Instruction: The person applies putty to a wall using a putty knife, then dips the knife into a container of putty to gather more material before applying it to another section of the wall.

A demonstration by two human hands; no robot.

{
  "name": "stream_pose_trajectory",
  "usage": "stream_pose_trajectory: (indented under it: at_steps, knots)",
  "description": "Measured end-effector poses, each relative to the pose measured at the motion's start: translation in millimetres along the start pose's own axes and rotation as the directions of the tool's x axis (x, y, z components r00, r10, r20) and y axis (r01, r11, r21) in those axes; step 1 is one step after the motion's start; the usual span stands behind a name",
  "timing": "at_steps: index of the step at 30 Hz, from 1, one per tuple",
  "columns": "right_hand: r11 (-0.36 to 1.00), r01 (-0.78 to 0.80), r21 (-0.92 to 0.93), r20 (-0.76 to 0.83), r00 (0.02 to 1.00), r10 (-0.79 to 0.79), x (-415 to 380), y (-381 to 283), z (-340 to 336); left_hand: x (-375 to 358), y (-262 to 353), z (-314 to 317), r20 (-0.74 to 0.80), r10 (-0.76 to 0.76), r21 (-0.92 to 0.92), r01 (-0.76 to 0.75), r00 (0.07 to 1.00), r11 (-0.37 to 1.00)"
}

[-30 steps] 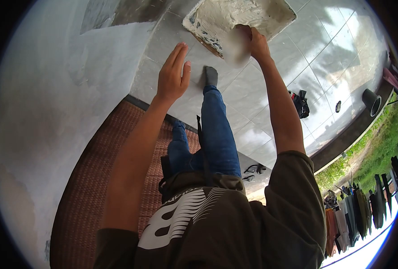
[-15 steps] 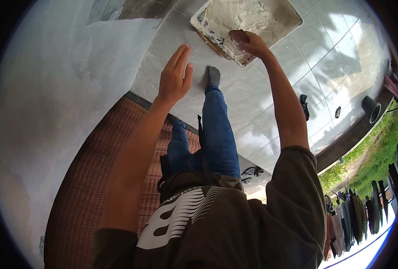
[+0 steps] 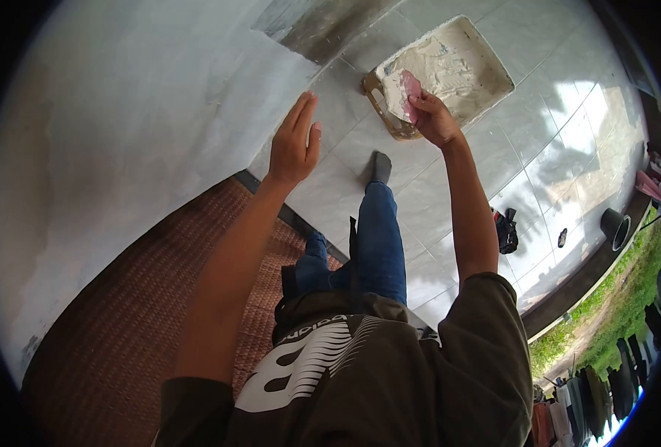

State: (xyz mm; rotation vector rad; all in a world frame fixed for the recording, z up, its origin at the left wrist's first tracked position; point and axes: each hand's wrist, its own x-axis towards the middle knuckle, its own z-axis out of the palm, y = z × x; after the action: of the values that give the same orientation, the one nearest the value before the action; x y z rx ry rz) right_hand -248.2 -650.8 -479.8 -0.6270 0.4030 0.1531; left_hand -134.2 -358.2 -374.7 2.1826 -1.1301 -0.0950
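Note:
My right hand (image 3: 436,121) grips a pinkish-red scraper (image 3: 411,88) with pale paste on its blade, held over the near left end of a tray. The rectangular tray (image 3: 503,78) lies on the tiled floor and holds thick cream-coloured paste (image 3: 457,63). My left hand (image 3: 294,145) is raised beside the wall, empty, with the thumb apart from the extended fingers. The pale wall (image 3: 159,112) fills the left side, with a bare grey patch (image 3: 300,33) low at the top.
A red-brown woven mat (image 3: 159,298) lies at the lower left, below the grey tiled floor (image 3: 420,186). A black bag (image 3: 505,231) and a dark bucket (image 3: 615,227) stand to the right. Clothes (image 3: 591,395) hang at the lower right, beyond grass.
My right hand has lifted the scraper from the paste and turned it upward, with paste on it. The view has shifted, so the tray appears lower and further right. My left hand stays raised.

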Motion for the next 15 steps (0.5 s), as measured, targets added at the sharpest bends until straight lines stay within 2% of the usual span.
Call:
stream_pose_trajectory:
  at_steps: [2, 5, 8, 9, 11, 12, 15]
  knots:
    - [0.995, 0.044, 0.094, 0.094, 0.994, -0.053, 2.1, 13.5, 27.0, -6.4, 0.9, -22.3, -0.04, 0.025, 0.023, -0.024, 0.999, 0.999]
    - [0.981, 0.13, 0.141, 0.004, 0.991, -0.132, -12.4, 25.2, 98.8, -19.6, 4.0, -59.8, -0.094, 0.055, 0.033, -0.052, 0.994, 0.998]
    - [0.957, 0.192, 0.219, 0.075, 0.974, -0.213, -32.0, 37.5, 165.0, -39.9, 8.4, -98.1, -0.151, 0.069, 0.047, -0.062, 0.986, 0.997]
    - [0.957, 0.205, 0.206, 0.094, 0.969, -0.228, -37.4, 42.3, 180.3, -47.1, 8.6, -109.0, -0.172, 0.074, 0.053, -0.066, 0.982, 0.996]
    - [0.934, 0.208, 0.292, 0.194, 0.943, -0.27, -48.0, 58.8, 212.1, -66.3, 10.6, -137.8, -0.217, 0.091, 0.071, -0.077, 0.972, 0.995]
    - [0.935, 0.217, 0.282, 0.157, 0.951, -0.267, -53.0, 68.8, 227.0, -76.6, 11.0, -152.0, -0.229, 0.093, 0.089, -0.075, 0.969, 0.993]
    - [0.931, 0.216, 0.296, 0.227, 0.931, -0.288, -66.1, 95.6, 270.2, -107.0, 9.7, -195.4, -0.277, 0.112, 0.13, -0.079, 0.954, 0.988]
